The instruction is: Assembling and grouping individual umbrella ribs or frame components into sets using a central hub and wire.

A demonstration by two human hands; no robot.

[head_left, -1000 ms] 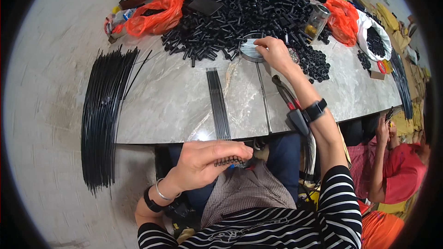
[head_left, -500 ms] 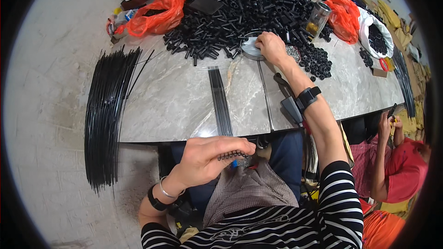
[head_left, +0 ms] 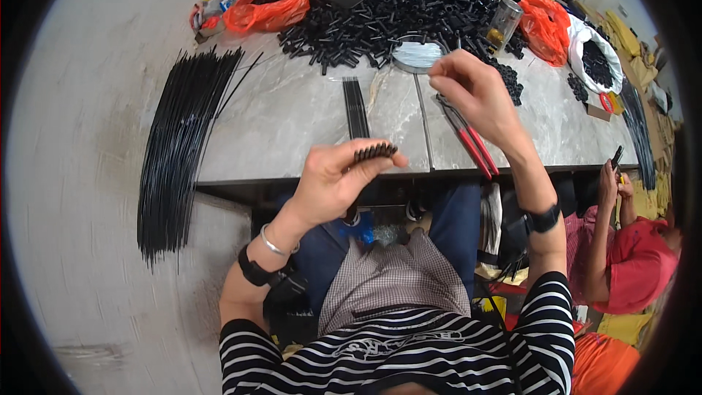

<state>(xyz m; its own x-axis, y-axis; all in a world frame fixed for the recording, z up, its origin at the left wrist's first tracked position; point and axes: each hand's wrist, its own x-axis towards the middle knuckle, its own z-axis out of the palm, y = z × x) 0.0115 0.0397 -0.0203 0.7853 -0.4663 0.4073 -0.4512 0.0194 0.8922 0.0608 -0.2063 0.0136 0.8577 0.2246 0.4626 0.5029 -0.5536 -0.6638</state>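
Observation:
My left hand (head_left: pixel 333 179) is closed over the table's near edge. Between its thumb and fingers shows a row of dark rod ends. Thin black rods (head_left: pixel 354 106) run from this hand away over the tabletop, apparently the same bundle. My right hand (head_left: pixel 479 99) is raised, thumb and fingertips pinched together; anything between them is too small to make out. Just left of those fingertips stands a round tin (head_left: pixel 418 55) filled with thin silvery pins or wires. Beneath the right hand lie pliers with red handles (head_left: pixel 472 143).
A large heap of short black tubes (head_left: pixel 395 7) covers the back of the table. Long black rods (head_left: pixel 186 153) overhang the left edge. Orange bags (head_left: pixel 270 4), a glass jar (head_left: pixel 504 25) and a white sack (head_left: pixel 596 55) stand around. A person in red (head_left: pixel 636 263) works at right.
My right hand has come out of the tin toward me and to the right. The left hand has risen farther over the table edge, still holding the rods. The pliers are now uncovered.

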